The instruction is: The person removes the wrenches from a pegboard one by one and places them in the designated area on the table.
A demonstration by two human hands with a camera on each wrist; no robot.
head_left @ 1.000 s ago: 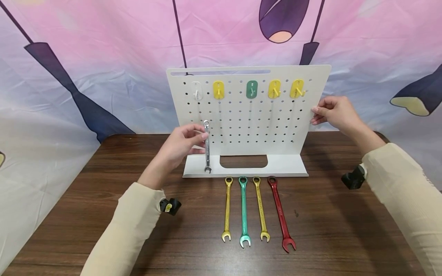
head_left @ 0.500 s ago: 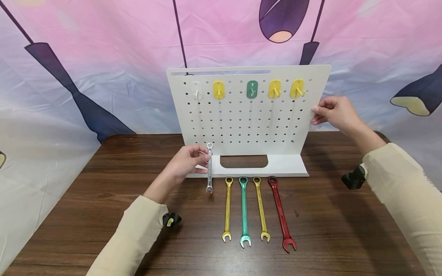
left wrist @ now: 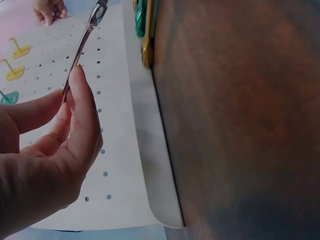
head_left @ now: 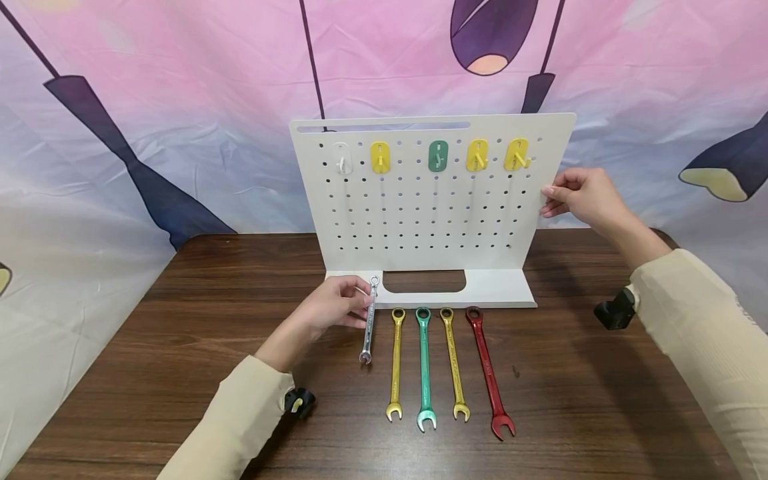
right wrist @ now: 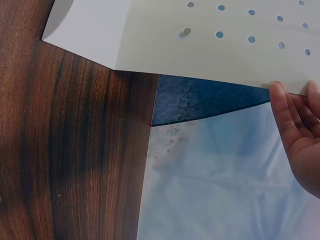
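Note:
My left hand [head_left: 336, 307] pinches a silver combination wrench [head_left: 369, 323] between thumb and fingers, ring end up and open end down, in front of the board's lower left. In the left wrist view the thumb and fingertips meet on the wrench [left wrist: 80, 50]. With thumb and fingers, my right hand [head_left: 585, 195] grips the right edge of a white pegboard [head_left: 420, 220]; the right wrist view has that hand [right wrist: 300, 130] at the board's edge. Just right of the silver wrench lie a yellow wrench [head_left: 395, 367], a green wrench [head_left: 425, 373], another yellow wrench [head_left: 454, 367] and a red wrench [head_left: 489, 373].
Along the board's upper part sit a white hook [head_left: 343, 159], a yellow hook [head_left: 380, 157], a green hook [head_left: 438, 156] and two more yellow hooks [head_left: 477, 155]. The board stands on a dark wooden table [head_left: 198, 347]; a patterned cloth [head_left: 180, 100] hangs behind.
My left hand has brought the silver wrench down and toward me, slightly right, from in front of the pegboard to over its front edge. My right hand has stayed on the board's edge.

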